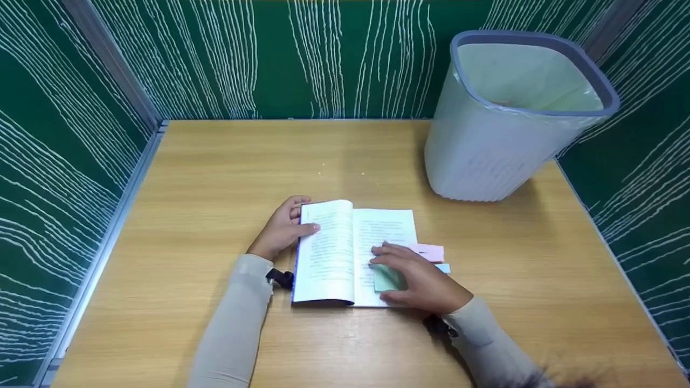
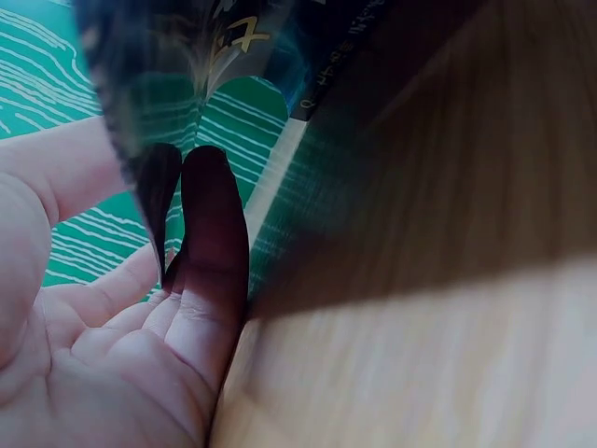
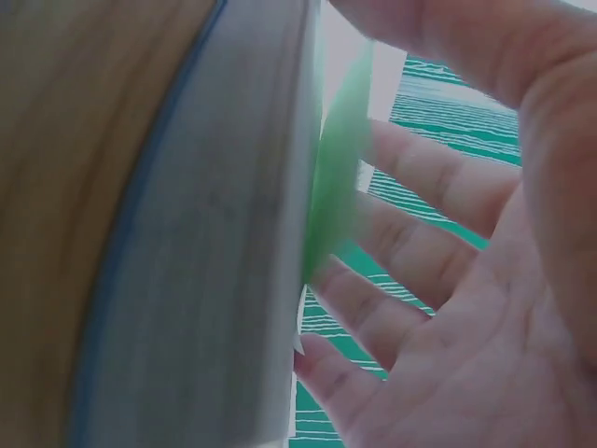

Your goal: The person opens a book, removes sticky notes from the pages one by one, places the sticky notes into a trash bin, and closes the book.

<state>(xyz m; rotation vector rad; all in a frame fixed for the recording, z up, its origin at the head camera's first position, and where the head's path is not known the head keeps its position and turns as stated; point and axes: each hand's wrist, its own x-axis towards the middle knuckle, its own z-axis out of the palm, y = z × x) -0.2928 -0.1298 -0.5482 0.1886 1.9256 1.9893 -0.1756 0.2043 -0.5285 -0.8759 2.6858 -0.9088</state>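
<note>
An open book (image 1: 326,258) lies on the table with its left side lifted a little. My left hand (image 1: 280,229) grips its left edge, thumb on the page and fingers behind the dark cover (image 2: 247,37). My right hand (image 1: 418,275) rests over the right page with loosely extended fingers. Beneath it is a green sticky note (image 1: 387,279), partly hidden by the fingers. In the right wrist view the green note (image 3: 340,159) stands slightly off the page beside the fingers. A pink sticky note (image 1: 431,252) and a blue one (image 1: 443,268) stick out past the right edge.
A tall white bin (image 1: 480,151) with a grey rim and a liner stands at the back right of the wooden table (image 1: 215,161). Several tiny white scraps lie behind the book. Green panels (image 1: 280,59) with white lines enclose the table.
</note>
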